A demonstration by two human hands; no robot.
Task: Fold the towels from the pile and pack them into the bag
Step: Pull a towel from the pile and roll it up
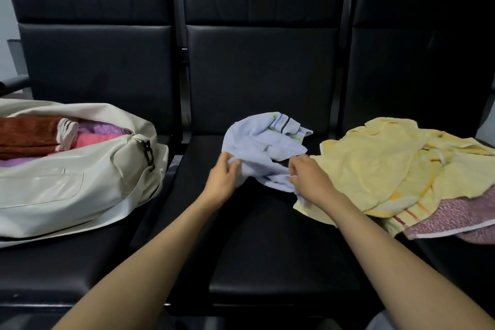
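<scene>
A crumpled pale blue towel (pixel 257 139) lies in the middle of the centre seat (pixel 267 249), its striped border turned toward the seat's back edge. The left hand (pixel 223 182) grips the towel's near left part with curled fingers. The right hand (pixel 308 178) pinches its near right edge, fingers bent. On the left seat, a cream bag (pixel 67 182) lies open, holding folded rust-brown, pink and purple towels. On the right seat sits the pile: a yellow towel (pixel 375 163) heaped over a mauve towel (pixel 455 217) at the front edge.
</scene>
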